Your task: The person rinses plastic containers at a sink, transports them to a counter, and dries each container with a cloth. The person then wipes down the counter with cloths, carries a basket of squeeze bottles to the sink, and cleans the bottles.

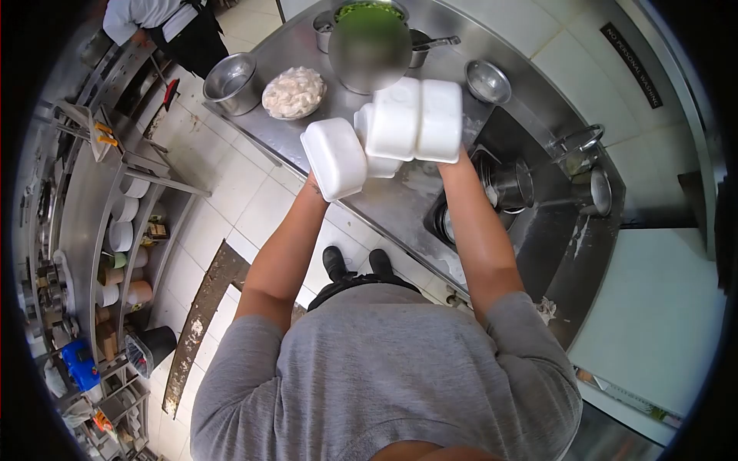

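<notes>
My left hand [314,181] is mostly hidden behind a white lidded-looking tub, a smooth rounded white container [336,159], and grips it from its lower left side. On the other side, my right hand [453,160] holds a white foam takeaway box [417,121] with a groove down its middle. Its fingers are out of sight behind the box. More white container edges [382,166] show between the two, overlapping them. Both hands hold these up over the steel counter [357,201].
Beyond the containers are a bowl of pale raw meat pieces [294,93], a steel pot [231,84] and a small steel bowl [488,81]. Pans [507,184] stand in the sink at right below a tap [578,144]. Another person [171,31] works at upper left.
</notes>
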{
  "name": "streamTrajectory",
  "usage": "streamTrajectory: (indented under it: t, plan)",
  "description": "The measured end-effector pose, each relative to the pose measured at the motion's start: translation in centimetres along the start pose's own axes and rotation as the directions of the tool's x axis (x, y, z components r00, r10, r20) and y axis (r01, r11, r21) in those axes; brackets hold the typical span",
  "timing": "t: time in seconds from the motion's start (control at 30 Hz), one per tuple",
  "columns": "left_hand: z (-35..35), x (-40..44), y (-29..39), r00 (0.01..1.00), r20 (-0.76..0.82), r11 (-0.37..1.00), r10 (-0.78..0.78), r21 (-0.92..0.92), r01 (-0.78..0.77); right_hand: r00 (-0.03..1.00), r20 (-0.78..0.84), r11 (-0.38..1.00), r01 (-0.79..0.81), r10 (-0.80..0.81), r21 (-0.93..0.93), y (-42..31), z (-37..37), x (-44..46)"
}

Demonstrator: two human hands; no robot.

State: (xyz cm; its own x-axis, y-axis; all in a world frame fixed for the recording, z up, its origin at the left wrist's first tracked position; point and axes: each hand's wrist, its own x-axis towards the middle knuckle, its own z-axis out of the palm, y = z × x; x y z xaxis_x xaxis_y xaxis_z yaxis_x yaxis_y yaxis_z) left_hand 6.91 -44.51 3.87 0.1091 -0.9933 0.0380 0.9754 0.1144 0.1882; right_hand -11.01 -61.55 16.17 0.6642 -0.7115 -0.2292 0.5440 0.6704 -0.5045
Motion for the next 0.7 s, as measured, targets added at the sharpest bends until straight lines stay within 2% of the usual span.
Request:
streamTrajectory:
  t: [0.13,0.23,0.33,0.37,0.43,0.47,0.57,0.6,0.67,0.7]
  plan:
    - [0.3,-1.9,2.8,0.996,-0.087,0.999,-0.013,-0.051,0.008,0.992,-0.057,0.971,-0.121,0.111,-0.207,2.7,3.3,1.2]
    - [-2.1,-2.5,4.3,0.999,-0.004,0.999,0.033,0.004,-0.033,0.972,-0.146,0.896,-0.228,0.185,-0.381,3.5,5.0,0.9]
    - [-2.4,-3.1,5.5,0.989,0.017,0.989,0.147,-0.035,-0.146,0.942,-0.246,0.798,-0.326,0.229,-0.507,4.4,5.3,0.2]
    - [-1.8,-3.1,5.9,0.985,-0.038,0.985,0.17,0.01,-0.169,0.934,-0.265,0.778,-0.347,0.238,-0.524,4.8,4.9,0.0]
    - [0.5,-3.1,6.8,0.966,-0.142,0.973,0.218,0.104,-0.205,0.934,-0.245,0.777,-0.353,0.259,-0.521,5.8,3.4,-0.3]
    - [1.2,-3.5,7.2,0.965,-0.113,0.963,0.237,0.161,-0.217,0.945,-0.103,0.816,-0.319,0.309,-0.482,6.3,1.5,0.2]
    - [-0.2,-3.7,8.6,0.979,0.108,0.978,0.173,0.1,-0.184,0.976,-0.039,0.821,-0.203,0.216,-0.533,7.3,-1.4,1.7]
    - [-0.9,-3.5,9.2,0.988,0.078,0.986,0.131,0.091,-0.138,0.983,-0.038,0.836,-0.173,0.18,-0.521,7.5,-1.8,2.5]
    - [-2.7,-3.1,10.2,0.999,0.015,0.997,0.04,0.071,-0.041,0.988,-0.151,0.685,-0.082,-0.042,-0.724,6.7,-0.7,2.3]
    - [-4.1,-3.0,10.2,0.996,-0.087,0.989,-0.005,0.147,0.018,0.97,-0.185,0.584,-0.058,-0.16,-0.81,6.4,0.2,1.9]
